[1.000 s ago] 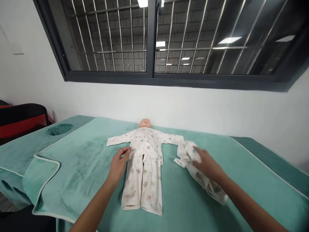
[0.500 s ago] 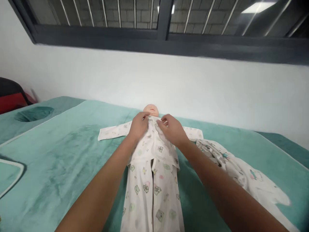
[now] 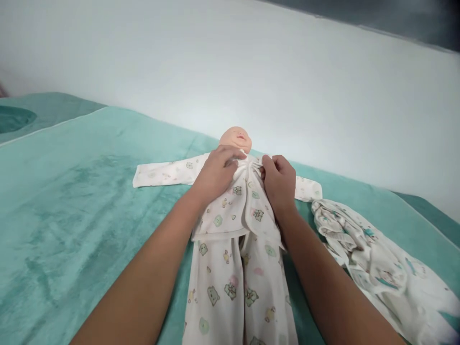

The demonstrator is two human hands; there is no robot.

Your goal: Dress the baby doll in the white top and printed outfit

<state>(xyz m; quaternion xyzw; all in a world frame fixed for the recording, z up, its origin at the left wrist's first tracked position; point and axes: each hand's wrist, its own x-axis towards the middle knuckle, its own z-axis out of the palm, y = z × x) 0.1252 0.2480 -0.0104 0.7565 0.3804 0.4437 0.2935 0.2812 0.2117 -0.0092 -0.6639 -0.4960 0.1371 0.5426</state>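
Note:
A baby doll (image 3: 235, 138) lies on its back, dressed in a white long-sleeved baby shirt (image 3: 230, 218) printed with small bears. Matching baby trousers (image 3: 219, 297) cover its legs, and the shirt's hem lies over their waist. Just below the chin, my left hand (image 3: 217, 173) has its fingers curled on the shirt's collar; its fingertips are partly hidden. Across the chest, my right hand (image 3: 281, 179) is closed in a pinch on the shirt's upper front. Between the two hands the fabric is gathered into folds. Both sleeves stretch out sideways.
Crumpled white printed baby clothing (image 3: 381, 268) lies to the right of the doll. A green plush cover (image 3: 89, 206) spreads under everything, with a round hollow (image 3: 14, 119) at far left. A white wall (image 3: 161, 62) rises behind, with a dark window frame (image 3: 395, 24) above.
My view has tilted down and come closer to the doll. My right hand has closed on the shirt front and drawn it outward, bunching the cloth. The left hand stays by the collar.

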